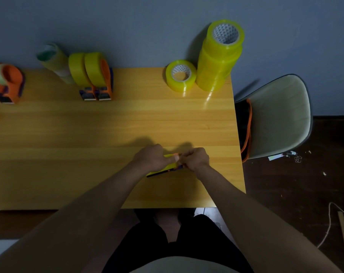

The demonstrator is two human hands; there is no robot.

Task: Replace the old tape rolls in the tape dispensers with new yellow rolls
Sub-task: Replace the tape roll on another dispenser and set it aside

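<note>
Yellow tape on the dispenser (163, 170), near the table's (108, 125) front edge, is pinched by left hand (154, 158) and right hand (194, 158); any slip risks it sticking to itself.

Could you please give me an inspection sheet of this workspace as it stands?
Surface: wooden table, bare in the middle.
Job's things: tape dispenser in both hands; two loaded dispensers and one more dispenser at the back; single yellow roll beside a stack of yellow rolls.
Clutter: pale old rolls.
Grips: left hand and right hand hold the dispenser.
Cables: white cord on the floor.
Surroundings: chair, blue wall.
</note>
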